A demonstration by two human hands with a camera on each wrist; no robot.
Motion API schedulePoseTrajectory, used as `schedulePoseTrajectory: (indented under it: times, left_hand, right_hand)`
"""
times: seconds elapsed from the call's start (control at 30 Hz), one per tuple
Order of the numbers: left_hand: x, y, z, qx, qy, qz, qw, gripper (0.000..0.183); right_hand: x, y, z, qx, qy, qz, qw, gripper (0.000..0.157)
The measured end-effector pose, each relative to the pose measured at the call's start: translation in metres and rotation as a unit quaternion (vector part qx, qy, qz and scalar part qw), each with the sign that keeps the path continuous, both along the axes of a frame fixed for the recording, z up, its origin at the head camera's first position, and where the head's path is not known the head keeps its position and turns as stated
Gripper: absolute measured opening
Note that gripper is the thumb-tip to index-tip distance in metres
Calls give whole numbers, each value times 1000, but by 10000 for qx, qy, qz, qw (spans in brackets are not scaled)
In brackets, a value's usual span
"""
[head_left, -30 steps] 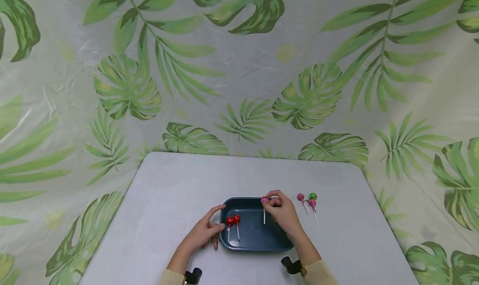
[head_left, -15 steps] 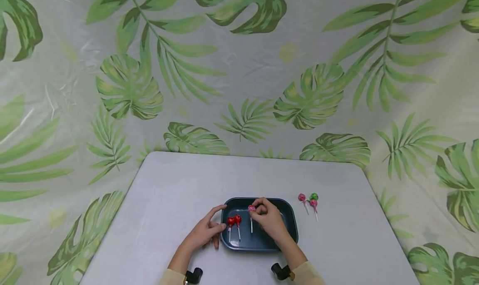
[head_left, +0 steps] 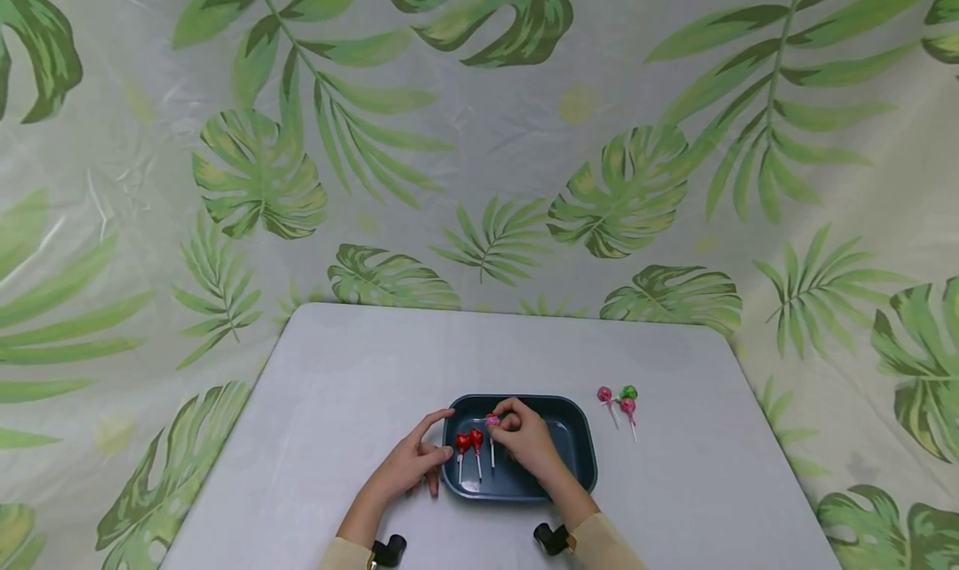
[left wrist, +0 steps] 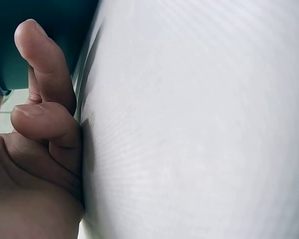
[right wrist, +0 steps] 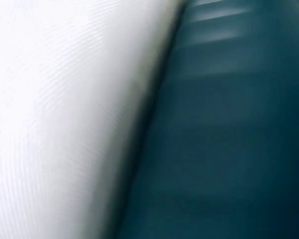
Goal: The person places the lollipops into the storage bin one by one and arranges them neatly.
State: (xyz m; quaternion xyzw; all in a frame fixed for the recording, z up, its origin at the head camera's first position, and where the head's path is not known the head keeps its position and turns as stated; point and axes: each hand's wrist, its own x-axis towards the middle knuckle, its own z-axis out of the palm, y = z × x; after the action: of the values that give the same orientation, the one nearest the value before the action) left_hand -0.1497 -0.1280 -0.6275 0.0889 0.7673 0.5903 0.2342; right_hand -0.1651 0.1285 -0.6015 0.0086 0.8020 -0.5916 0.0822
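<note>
A pink lollipop [head_left: 492, 420] with a white stick is pinched at its head by my right hand [head_left: 528, 443], inside the dark blue tray [head_left: 580, 445]. Just left of it, two red lollipops [head_left: 469, 440] lie side by side in the tray, sticks toward me. My left hand [head_left: 404, 468] rests at the tray's left side, forefinger and thumb spread and touching the rim. In the left wrist view, its other fingers [left wrist: 42, 55] are loosely bent beside the tray wall [left wrist: 17, 69]. The right wrist view catches only the tray's outer side [right wrist: 214, 149], blurred.
Several lollipops lie in a small group on the white table [head_left: 360, 362] to the right of the tray: pink ones [head_left: 628, 406] and a green one [head_left: 629, 393]. A leaf-patterned sheet [head_left: 479, 179] hangs behind the table.
My right hand has carried the pink lollipop leftward and nearer to me, from the tray's far right edge to beside the red ones. The left hand has stayed in place.
</note>
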Motion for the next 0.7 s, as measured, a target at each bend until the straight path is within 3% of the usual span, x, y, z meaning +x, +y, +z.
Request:
schedulePoseTrajectory:
  times: [0.5, 0.7]
  left_hand:
    - [-1, 0, -2, 3, 33, -35, 10000, 62]
    - [-1, -1, -3, -6, 60, -5, 10000, 62]
  right_hand:
    - [-2, -1, -10, 197, -53, 203, 9996, 24]
    - [-1, -2, -13, 606, 29, 392, 9974, 23]
